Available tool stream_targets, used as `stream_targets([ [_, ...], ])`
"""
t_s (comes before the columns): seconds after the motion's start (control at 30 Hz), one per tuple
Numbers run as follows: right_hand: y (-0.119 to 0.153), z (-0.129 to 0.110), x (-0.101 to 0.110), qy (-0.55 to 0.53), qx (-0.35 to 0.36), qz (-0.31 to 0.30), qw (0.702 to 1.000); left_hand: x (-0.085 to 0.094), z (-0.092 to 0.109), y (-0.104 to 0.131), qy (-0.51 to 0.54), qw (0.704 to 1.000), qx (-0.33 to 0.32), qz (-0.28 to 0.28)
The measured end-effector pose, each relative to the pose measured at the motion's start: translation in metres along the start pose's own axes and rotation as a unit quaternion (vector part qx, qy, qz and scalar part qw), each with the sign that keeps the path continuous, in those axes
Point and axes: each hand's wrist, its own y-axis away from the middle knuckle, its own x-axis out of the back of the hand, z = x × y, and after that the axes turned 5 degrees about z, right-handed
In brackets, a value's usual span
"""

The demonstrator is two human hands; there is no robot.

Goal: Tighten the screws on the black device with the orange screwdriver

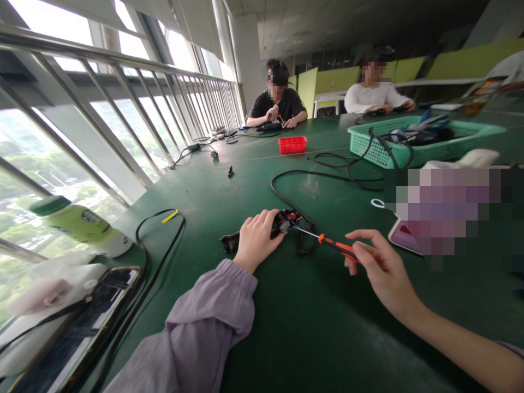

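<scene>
My left hand (257, 240) is wrapped around a black elongated electrical device (230, 243) lying on the green table. At its right end the inside shows, with small red and coloured wires; the device's exact kind is unclear. In my right hand (382, 270) is a screwdriver (338, 246) with an orange and black handle, pinched near the handle's end. Its thin shaft points left, and the tip reaches the exposed end of the device; the exact contact point is too small to make out. A black loop-shaped part (305, 240) lies beside that end.
A black cable (282, 177) curves toward a teal basket (368, 150) of cords and tools. Further back are a red tray (292, 144) and a small black part (231, 172). A bottle (82, 224), phone (82, 333) and strap (164, 254) lie left. Two people sit across.
</scene>
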Motion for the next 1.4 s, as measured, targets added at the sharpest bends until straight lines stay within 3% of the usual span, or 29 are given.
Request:
stream_targets([
  [0.07, 0.0004, -0.0007, -0.0002, 0.002, -0.001, -0.006, 1.000, -0.0001, -0.0001, 0.0001, 0.001, 1.000, 0.001, -0.002],
  [0.23, 0.0007, 0.0004, -0.0002, 0.022, 0.040, 0.063, 0.997, 0.0006, 0.0007, -0.0002, -0.003, 1.000, 0.006, -0.009],
  [0.43, 0.0017, -0.0011, -0.0001, 0.018, 0.004, -0.021, 1.000, 0.0007, 0.0006, -0.0002, -0.003, 1.000, 0.003, -0.005],
  [0.63, 0.0009, 0.0000, 0.0006, 0.023, 0.038, 0.037, 0.998, 0.0008, 0.0007, -0.0005, -0.003, 1.000, -0.001, 0.004],
  [0.83, 0.0016, -0.0024, -0.0004, 0.030, -0.008, -0.029, 0.999, 0.0003, 0.0001, -0.0001, -0.006, 1.000, 0.000, -0.003],
  [1.03, 0.0012, -0.0015, -0.0008, 0.037, 0.056, 0.061, 0.996, 0.0003, 0.0001, -0.0003, -0.004, 1.000, -0.002, -0.002],
  [1.2, 0.0017, -0.0020, -0.0003, 0.054, 0.036, -0.019, 0.998, 0.0000, 0.0007, -0.0003, -0.005, 1.000, -0.002, 0.001],
  [1.4, 0.0017, -0.0001, 0.0003, 0.062, 0.065, 0.029, 0.996, -0.0015, -0.0001, 0.0002, -0.001, 1.000, -0.003, 0.005],
])
